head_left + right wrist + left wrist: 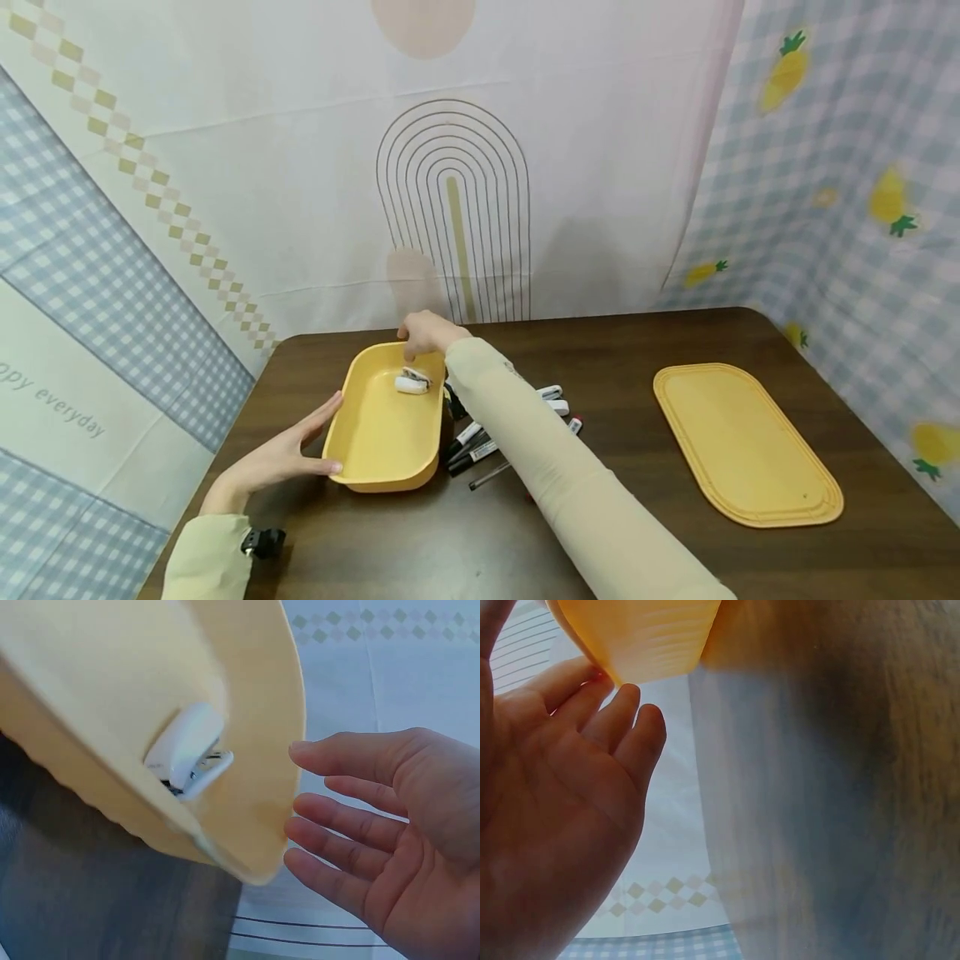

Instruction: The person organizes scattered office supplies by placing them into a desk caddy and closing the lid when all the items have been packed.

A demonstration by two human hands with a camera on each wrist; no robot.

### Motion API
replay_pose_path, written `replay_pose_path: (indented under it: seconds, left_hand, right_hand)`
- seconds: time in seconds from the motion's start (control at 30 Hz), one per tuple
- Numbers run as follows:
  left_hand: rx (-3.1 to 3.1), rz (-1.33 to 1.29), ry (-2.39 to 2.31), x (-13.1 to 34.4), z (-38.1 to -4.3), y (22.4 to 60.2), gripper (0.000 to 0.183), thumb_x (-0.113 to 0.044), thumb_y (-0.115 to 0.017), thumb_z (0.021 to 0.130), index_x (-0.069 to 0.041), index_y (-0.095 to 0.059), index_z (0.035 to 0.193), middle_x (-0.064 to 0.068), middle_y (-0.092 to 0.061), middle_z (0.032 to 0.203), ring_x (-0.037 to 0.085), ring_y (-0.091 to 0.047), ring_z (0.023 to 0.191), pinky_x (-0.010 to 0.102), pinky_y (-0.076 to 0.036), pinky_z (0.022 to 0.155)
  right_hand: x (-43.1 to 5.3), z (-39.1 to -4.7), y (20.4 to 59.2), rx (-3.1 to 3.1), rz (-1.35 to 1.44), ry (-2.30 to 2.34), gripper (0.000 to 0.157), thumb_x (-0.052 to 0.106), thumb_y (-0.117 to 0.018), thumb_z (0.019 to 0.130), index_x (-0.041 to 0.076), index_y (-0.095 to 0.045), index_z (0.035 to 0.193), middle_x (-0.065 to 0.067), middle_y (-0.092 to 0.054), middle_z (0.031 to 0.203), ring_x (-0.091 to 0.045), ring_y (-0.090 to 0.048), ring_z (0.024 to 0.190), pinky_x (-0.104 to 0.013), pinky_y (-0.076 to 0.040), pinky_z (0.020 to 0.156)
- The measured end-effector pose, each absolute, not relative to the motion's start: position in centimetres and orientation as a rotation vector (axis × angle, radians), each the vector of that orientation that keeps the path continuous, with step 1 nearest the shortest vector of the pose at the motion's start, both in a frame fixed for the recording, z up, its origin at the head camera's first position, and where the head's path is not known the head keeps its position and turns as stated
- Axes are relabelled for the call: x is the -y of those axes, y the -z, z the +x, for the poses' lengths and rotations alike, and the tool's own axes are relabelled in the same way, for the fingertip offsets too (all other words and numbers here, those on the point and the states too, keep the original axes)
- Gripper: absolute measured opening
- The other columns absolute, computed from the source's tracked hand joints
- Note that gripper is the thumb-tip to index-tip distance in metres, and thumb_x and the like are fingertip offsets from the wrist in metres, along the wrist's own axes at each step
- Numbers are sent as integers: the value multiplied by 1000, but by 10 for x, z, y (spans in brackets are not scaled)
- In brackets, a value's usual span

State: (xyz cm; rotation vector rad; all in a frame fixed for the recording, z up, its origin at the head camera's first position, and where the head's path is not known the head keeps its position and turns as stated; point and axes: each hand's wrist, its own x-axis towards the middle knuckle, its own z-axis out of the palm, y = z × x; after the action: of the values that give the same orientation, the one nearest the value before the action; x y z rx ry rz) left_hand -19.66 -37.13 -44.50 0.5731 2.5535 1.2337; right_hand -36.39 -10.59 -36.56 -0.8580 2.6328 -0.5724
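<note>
A yellow plastic bin (382, 433) stands on the table, with a small white stapler (412, 382) lying inside near its far end. My left hand (281, 457) touches the bin's left side, thumb at the near corner and fingers spread farther up. In the left wrist view, the left hand's fingertips meet the bin's wall (652, 645). At the bin's far end is my right hand (429, 332). The right wrist view shows the right hand (390, 817) with relaxed fingers and thumb against the bin's edge, holding nothing; the stapler (187, 746) lies a short way from them.
Right of the bin lies a pile of several markers and pens (476, 450), partly hidden by my right sleeve (555, 475). A flat yellow lid (742, 442) rests on the right of the dark wooden table (390, 542). Patterned cloth (600, 167) hangs behind.
</note>
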Motion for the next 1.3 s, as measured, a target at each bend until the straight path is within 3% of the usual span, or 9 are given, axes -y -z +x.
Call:
replay_pose_path:
  seconds: [0.27, 0.4, 0.63, 0.73, 1.03, 1.17, 1.3]
  left_hand:
    - [-2589, 561, -1186, 373, -195, 446, 101, -25, -79, 89, -21, -13, 164, 14, -4, 168, 42, -9, 150, 16, -23, 108]
    - [-2593, 559, -1177, 373, -195, 444, 101, -24, -79, 89, -21, -12, 164, 14, -4, 168, 41, -9, 150, 18, -24, 110]
    - [-2600, 570, -1154, 371, -196, 445, 100, -24, -79, 90, -20, -11, 164, 13, -3, 168, 42, -10, 150, 34, -25, 114]
    - [-2604, 563, -1148, 371, -196, 445, 100, -25, -79, 89, -20, -12, 164, 13, -3, 168, 43, -10, 150, 36, -26, 114]
    - [-2610, 565, -1152, 373, -196, 446, 100, -24, -79, 89, -20, -13, 164, 14, -5, 168, 42, -9, 150, 37, -27, 114]
    - [-2601, 559, -1171, 372, -196, 446, 100, -24, -79, 89, -20, -13, 164, 14, -5, 168, 42, -8, 150, 20, -26, 110]
    - [-2595, 547, -1174, 373, -196, 443, 99, -24, -79, 89, -21, -13, 164, 12, -5, 169, 42, -7, 150, 16, -25, 108]
  right_hand:
    - [83, -368, 346, -2647, -972, 554, 51, 12, -75, 89, 8, -62, 138, -12, -62, 137, -25, -58, 123, -35, -49, 100]
    - [66, -372, 333, -2632, -998, 590, 52, 14, -75, 90, 9, -60, 140, -11, -63, 134, -25, -59, 121, -36, -50, 98]
    - [36, -376, 312, -2680, -1014, 599, 51, 15, -73, 91, 6, -60, 139, -12, -66, 128, -24, -61, 116, -34, -52, 92]
    - [26, -374, 302, -2679, -1032, 606, 51, 15, -72, 91, 4, -60, 139, -12, -67, 127, -24, -62, 114, -35, -52, 93]
    - [4, -368, 294, -2698, -1137, 519, 49, 14, -71, 91, 4, -61, 138, -12, -67, 126, -25, -61, 116, -37, -49, 98]
    - [-9, -364, 300, -2706, -1188, 484, 47, 12, -69, 91, 5, -62, 137, -12, -68, 125, -25, -62, 115, -37, -50, 96]
    - [-21, -355, 301, -2697, -1222, 466, 46, 12, -70, 92, 5, -63, 137, -11, -68, 125, -23, -62, 115, -37, -50, 97]
